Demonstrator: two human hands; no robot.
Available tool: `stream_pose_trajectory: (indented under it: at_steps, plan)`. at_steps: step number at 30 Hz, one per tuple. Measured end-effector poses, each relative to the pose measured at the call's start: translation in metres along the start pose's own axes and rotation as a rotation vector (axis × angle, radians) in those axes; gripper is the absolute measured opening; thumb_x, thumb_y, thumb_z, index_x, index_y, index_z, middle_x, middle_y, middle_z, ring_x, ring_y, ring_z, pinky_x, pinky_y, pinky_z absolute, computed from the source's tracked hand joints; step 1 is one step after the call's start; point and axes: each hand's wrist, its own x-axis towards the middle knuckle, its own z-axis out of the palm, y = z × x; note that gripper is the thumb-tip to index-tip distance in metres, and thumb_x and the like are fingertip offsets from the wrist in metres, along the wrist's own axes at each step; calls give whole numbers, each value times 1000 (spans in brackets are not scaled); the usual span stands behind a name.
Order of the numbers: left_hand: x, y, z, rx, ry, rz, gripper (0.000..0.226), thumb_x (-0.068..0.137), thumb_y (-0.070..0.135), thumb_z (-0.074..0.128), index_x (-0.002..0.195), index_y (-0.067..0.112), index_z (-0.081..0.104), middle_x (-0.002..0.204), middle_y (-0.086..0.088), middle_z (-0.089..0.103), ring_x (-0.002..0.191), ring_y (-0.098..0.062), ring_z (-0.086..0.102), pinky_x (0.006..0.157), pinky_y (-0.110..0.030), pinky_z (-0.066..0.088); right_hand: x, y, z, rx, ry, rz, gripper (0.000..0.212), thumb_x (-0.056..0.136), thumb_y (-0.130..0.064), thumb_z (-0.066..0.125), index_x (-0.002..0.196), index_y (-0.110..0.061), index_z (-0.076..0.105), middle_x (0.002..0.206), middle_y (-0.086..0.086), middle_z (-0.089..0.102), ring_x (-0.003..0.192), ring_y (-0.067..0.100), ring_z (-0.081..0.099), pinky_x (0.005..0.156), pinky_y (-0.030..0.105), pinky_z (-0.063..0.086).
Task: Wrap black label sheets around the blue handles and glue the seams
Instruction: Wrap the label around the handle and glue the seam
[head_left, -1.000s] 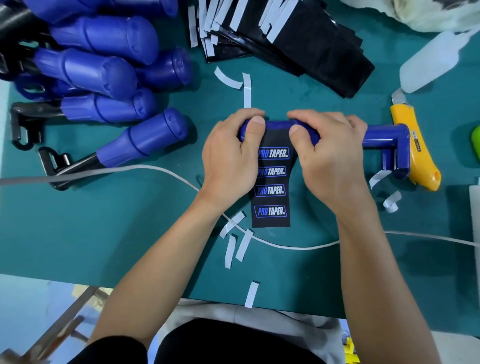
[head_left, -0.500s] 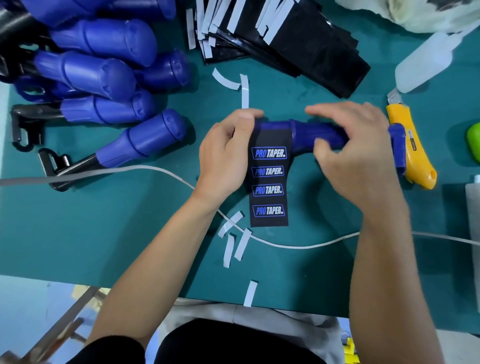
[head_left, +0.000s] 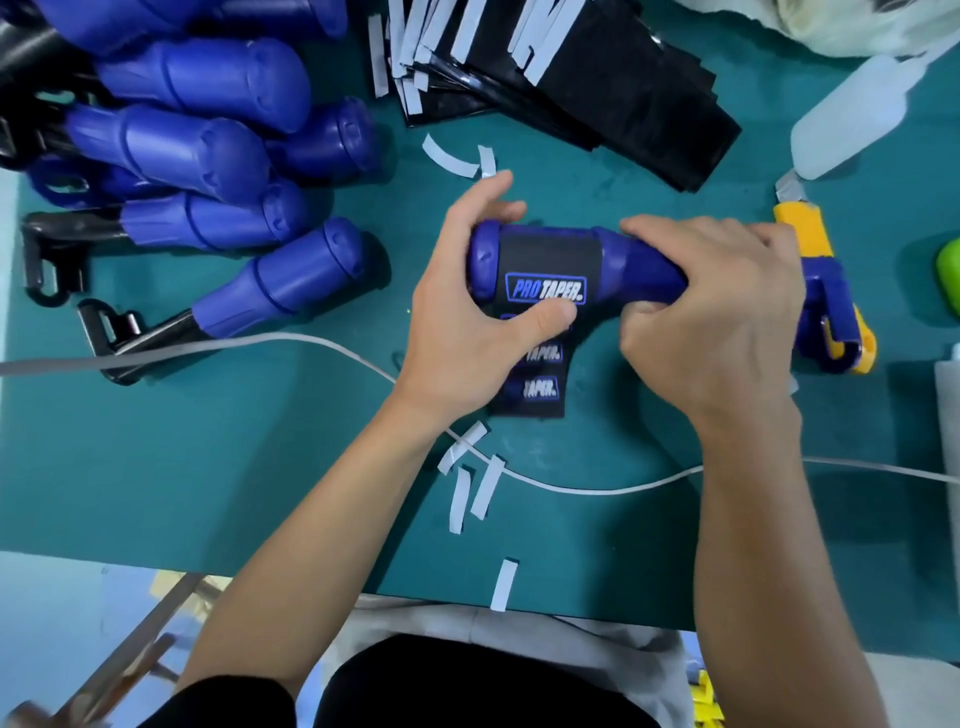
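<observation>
Gripping the blunt end of the blue handle (head_left: 639, 270), the left hand (head_left: 462, 332) curls round it, with fingertips showing over the far side and the thumb pressed flat on the black label sheet (head_left: 550, 254) just below its topmost logo. The right hand (head_left: 722, 322) is closed round the narrower neck of the same handle, knuckles up, holding it just above the green mat (head_left: 260, 467). Between the two hands the handle's long axis runs left to right across the person's front. The sheet crosses it at right angles: one part is already laid over the top of the thick grip, and the loose tail hangs off the near side toward the person, its end lying on the mat under the left wrist. The next move turns on that. The tail likely has to go under and up the far side, so the handle probably needs rolling about its long axis while the left thumb, the nearer one to the sheet, pins it against slipping. The squeeze bottle (head_left: 852, 119) for the seam lies well apart at the far right, nearer the right hand, beyond the yellow utility knife (head_left: 802, 234). More handles (head_left: 208, 145) are heaped at the far left, and spare sheets (head_left: 623, 88) are stacked at the far side of the mat.
</observation>
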Motion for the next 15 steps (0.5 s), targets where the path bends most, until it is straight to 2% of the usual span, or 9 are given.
stream_pose_trajectory:
  at_steps: [2,5,7,11,15]
  plan:
    - [2,-2,0,-127,-38,-41,90,71,10,89,148,24,45,124,8,66,106,-18,67,96,-46,57,0,-1,-5,2,3,32,49,68,-11,60,114,-16,76,88,7,72,80,36,62,89,46,43]
    - [4,-8,0,-225,-86,-108,79,76,-9,82,145,0,44,106,13,73,92,-9,69,82,-25,57,-1,-3,-13,39,-5,67,45,70,-16,60,112,-19,76,84,6,71,77,35,59,84,45,46]
    - [4,-9,0,-255,-101,-120,75,76,-14,79,143,-9,43,98,10,76,87,-9,71,79,-23,57,-2,-4,-18,70,-24,86,44,70,-18,61,112,-21,75,84,5,72,76,36,58,81,47,49]
    - [4,-4,-3,-319,-97,-129,72,75,-21,74,141,-14,43,92,3,78,81,-11,73,75,-25,59,-2,-6,-22,104,-80,150,46,70,-22,60,114,-24,74,80,2,70,73,37,56,74,50,52]
    - [7,-2,-4,-381,-89,-164,71,75,-28,72,139,-13,46,87,0,80,77,-12,76,70,-27,60,-2,-6,-24,99,-127,176,45,71,-25,59,113,-24,73,77,-1,67,75,34,57,70,44,50]
